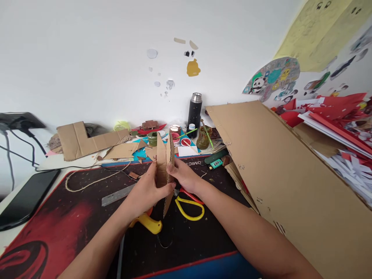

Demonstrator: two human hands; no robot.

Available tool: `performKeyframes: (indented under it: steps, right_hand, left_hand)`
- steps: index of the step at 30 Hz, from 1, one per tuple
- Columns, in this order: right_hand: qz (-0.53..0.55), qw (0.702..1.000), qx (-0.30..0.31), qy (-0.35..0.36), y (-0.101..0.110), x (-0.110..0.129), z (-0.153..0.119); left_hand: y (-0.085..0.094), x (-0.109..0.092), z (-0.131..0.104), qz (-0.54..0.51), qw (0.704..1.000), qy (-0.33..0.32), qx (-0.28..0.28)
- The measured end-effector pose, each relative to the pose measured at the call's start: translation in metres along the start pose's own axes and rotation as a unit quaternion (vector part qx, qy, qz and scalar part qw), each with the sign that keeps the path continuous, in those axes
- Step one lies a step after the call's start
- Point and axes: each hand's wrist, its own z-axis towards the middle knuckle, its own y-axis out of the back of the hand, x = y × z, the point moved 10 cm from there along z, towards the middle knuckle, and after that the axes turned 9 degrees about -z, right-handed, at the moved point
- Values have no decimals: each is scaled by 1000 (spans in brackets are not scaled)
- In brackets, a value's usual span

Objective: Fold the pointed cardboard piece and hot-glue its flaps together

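Observation:
Both my hands grip a folded piece of cardboard (161,170) above the dark desk mat (186,244). My left hand (147,190) closes on its left side, thumb across the near panel. On the right side, my right hand (183,176) presses its thumb against the corrugated edge, its other fingers partly hidden. Below lie scissors (190,211) with yellow and red handles, the blades covered by the cardboard and hands. A yellow-handled tool (149,223), perhaps a glue gun, rests under my left wrist. A metal ruler (117,195) sits left of my left hand.
A large cardboard sheet (261,155) leans along the right side. Paint pots (186,142), a murky jar (204,137) with brushes, a black thermos (195,110) and cardboard scraps (122,150) line the wall. A phone (27,199) and cables occupy the left edge.

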Motion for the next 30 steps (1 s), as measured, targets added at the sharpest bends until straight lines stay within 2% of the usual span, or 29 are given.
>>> performKeyframes:
  steps: [5,9,30]
  right_hand:
    - [55,998,-14,-3,5,-3,1]
    - [60,998,-13,-11,6,-5,2]
    - [95,994,-33,-37,9,-14,2]
  left_hand:
    - [-2,-4,-1,43,999,3,14]
    - [-2,-9,-2,54,998,-6,16]
    - [-6,-3,-4,68,997,-18,36]
